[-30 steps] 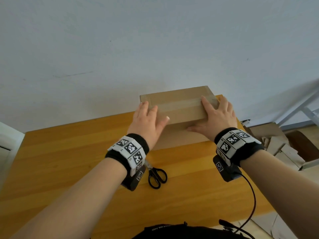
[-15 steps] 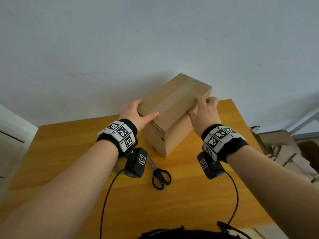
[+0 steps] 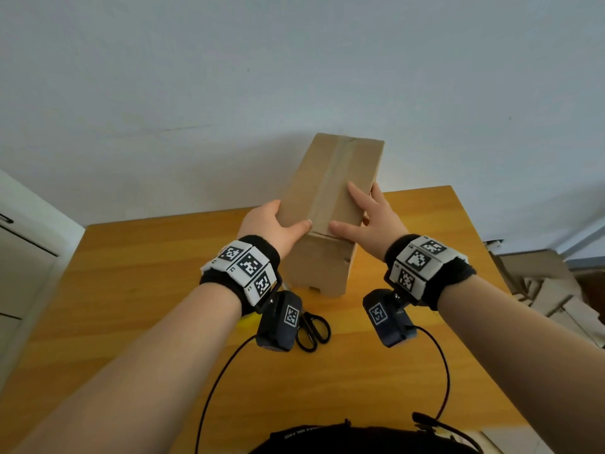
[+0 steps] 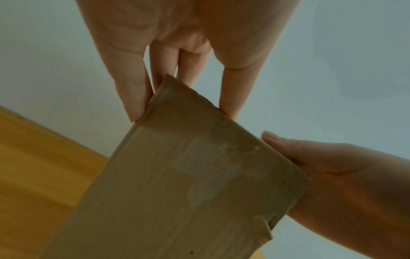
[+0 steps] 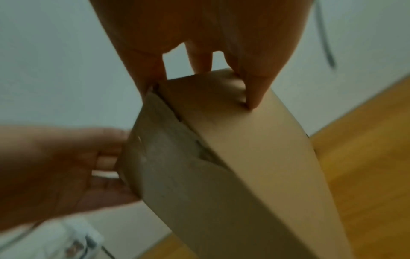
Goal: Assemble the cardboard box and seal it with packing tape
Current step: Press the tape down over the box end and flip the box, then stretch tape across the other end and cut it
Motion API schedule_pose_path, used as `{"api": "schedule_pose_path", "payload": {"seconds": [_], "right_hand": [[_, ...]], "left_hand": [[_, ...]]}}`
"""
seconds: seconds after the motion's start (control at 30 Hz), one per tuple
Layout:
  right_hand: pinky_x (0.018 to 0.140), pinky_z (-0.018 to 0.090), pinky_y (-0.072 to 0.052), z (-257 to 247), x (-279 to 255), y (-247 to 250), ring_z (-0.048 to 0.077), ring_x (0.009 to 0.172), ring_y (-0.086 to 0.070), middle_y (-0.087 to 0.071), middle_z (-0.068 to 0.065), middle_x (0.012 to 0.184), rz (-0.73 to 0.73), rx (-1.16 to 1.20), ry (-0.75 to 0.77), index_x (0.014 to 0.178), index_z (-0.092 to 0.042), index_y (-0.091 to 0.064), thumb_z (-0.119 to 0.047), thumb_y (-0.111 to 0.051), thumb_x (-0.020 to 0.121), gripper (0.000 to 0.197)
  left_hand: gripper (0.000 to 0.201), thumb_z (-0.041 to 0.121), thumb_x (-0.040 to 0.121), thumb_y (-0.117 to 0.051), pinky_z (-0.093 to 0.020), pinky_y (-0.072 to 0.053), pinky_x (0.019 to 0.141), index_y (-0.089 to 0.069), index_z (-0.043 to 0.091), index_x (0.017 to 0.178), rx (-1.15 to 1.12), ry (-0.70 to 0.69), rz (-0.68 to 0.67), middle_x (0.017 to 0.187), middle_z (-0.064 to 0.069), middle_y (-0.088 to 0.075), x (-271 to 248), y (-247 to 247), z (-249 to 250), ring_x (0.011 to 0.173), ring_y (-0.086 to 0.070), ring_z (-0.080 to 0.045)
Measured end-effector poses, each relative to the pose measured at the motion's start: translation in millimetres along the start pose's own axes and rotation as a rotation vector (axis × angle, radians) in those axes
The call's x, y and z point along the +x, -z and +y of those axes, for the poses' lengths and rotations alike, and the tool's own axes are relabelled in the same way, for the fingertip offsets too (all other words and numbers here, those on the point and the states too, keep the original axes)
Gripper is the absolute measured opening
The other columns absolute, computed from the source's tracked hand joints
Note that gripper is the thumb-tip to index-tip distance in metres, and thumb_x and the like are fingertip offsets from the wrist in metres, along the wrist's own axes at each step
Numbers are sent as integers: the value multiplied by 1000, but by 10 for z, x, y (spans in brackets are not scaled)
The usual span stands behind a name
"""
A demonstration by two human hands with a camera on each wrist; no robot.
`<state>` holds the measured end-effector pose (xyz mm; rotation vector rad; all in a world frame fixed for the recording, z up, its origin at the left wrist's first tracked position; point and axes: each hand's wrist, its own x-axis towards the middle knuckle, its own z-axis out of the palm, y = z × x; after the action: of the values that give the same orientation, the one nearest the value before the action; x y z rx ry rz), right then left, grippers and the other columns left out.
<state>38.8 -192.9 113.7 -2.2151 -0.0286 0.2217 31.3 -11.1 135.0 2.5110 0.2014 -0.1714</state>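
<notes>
The brown cardboard box (image 3: 330, 191) is closed, with a strip of clear tape (image 3: 339, 172) along its top seam. Its long axis points away from me, towards the wall. My left hand (image 3: 275, 224) grips its near left side, thumb on top. My right hand (image 3: 370, 221) grips the near right side, thumb and forefinger on top and the other fingers down the side. In the left wrist view my left hand (image 4: 177, 43) straddles a corner of the box (image 4: 188, 184). The right wrist view shows my right hand (image 5: 210, 26) astride an edge of the box (image 5: 244, 149). Whether the near end touches the table I cannot tell.
Black scissors (image 3: 312, 330) lie on the wooden table (image 3: 131, 290) just in front of the box, between my wrists. A plain wall rises right behind the table. Flat cardboard pieces (image 3: 540, 290) are piled on the floor past the table's right edge.
The box lay crosswise under both hands a second ago. Both hands have turned it about a quarter turn, so that its long axis now points away from me.
</notes>
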Motion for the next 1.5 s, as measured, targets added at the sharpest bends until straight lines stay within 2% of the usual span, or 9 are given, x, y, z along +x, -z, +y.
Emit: {"api": "schedule_pose_path", "payload": {"seconds": [0.23, 0.53, 0.7, 0.8, 0.87, 0.97, 1.07, 1.27, 1.5], "right_hand": [[109, 30, -29, -58, 31, 162, 19, 136, -31, -13, -4, 156, 35, -58, 43, 138, -30, -42, -31, -56, 90, 50], [111, 33, -27, -84, -103, 44, 20, 138, -29, -25, 1, 153, 180, -264, 105, 135, -22, -47, -32, -46, 95, 41], [117, 36, -9, -183, -198, -105, 21, 138, -28, -40, 6, 145, 217, -438, 283, 123, -17, -57, -27, -47, 94, 33], [112, 38, -22, -285, -226, -254, 26, 128, -43, -54, 8, 132, 256, -440, 400, 111, -15, -65, -22, -51, 91, 26], [97, 38, -35, -389, -271, -391, 25, 111, -54, -64, 5, 114, 301, -414, 487, 97, -16, -70, -21, -53, 88, 20], [84, 30, -31, -550, -347, -642, 17, 95, -57, -67, -5, 94, 274, -294, 552, 86, -19, -70, -25, -50, 85, 22], [84, 33, -33, -620, -336, -900, 18, 93, -60, -69, -4, 90, 203, -225, 528, 85, -17, -71, -20, -54, 85, 17], [75, 38, -43, -671, -345, -1276, 23, 79, -64, -70, 0, 80, 172, -373, 581, 77, -13, -71, -15, -56, 80, 15], [85, 45, -46, -352, -370, -1439, 24, 89, -62, -70, 3, 93, 39, -368, 320, 91, -11, -71, -18, -54, 88, 19]], "left_hand": [[71, 42, 83, -62, -30, -39, 101, -34, 12, 141, 17, -66, -41, 137, -4, -49, -128, -8, -9, 123, -48, -20], [56, 32, 88, -59, -24, -39, 90, -40, 14, 137, -2, -152, -45, 128, -2, -56, -195, 6, -4, 115, -53, -17], [62, 33, 86, -60, -29, -41, 96, -35, 15, 140, 9, -121, -76, 126, -2, -58, -147, 3, -139, 114, -54, -18], [54, 31, 88, -58, -27, -40, 96, -41, 16, 137, -1, -104, -90, 124, -1, -60, -120, 47, -321, 114, -54, -17], [45, 29, 89, -56, -23, -37, 92, -47, 17, 132, -9, -82, -87, 122, -1, -60, -115, 110, -490, 113, -54, -16], [36, 25, 90, -56, -23, -38, 88, -54, 18, 125, -4, 0, -108, 119, 0, -62, -116, 197, -804, 109, -56, -15], [32, 22, 88, -57, -24, -42, 90, -57, 20, 120, 88, 79, -210, 117, 1, -63, -122, 203, -1144, 102, -57, -12], [50, 36, 88, -57, -34, -33, 108, -45, 23, 134, 468, -20, -475, 141, 3, -44, -122, 5, -1612, 129, -41, -18], [48, 44, 86, -55, -47, -17, 113, -46, 32, 132, 784, -162, -639, 139, 3, -46, -27, -272, -1795, 134, -30, -24]]}}
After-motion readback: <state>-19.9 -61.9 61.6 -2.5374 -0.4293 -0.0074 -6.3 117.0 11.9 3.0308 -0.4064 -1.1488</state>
